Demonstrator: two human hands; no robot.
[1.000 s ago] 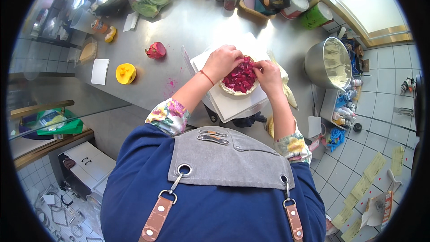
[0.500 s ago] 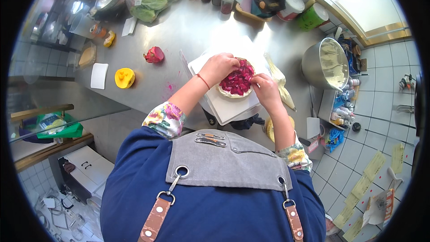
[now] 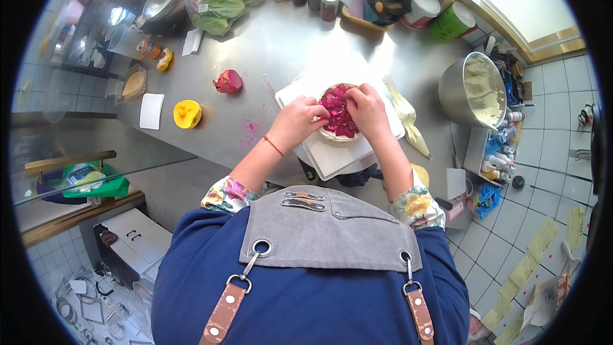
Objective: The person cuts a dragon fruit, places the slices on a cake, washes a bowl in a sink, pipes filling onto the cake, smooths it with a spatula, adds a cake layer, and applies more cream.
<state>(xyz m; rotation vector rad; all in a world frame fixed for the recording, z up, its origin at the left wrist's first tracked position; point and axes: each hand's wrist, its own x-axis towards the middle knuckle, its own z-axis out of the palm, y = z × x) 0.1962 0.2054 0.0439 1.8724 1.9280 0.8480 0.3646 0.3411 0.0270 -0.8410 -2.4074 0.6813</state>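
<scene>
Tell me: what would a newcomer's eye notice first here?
The round, pale-rimmed dessert topped with deep-pink fruit pieces, between the left hand and right hand, stands out first. Left of it, a pink scaly fruit and a round yellow object lie on the grey metal table. At right, a silver metal bowl holds pale cream.

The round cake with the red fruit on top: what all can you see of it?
The round cake lies flat on a white, square-cornered board. A pale, cream-looking edge shows around it, clearest on the near side. Glossy, deep magenta fruit pieces, cut into irregular chunks, cover most of its top. The left hand has its fingertips at the left edge; those of the right hand are over the upper right. The hands hide parts of the rim, and its height is hard to judge from above.
</scene>
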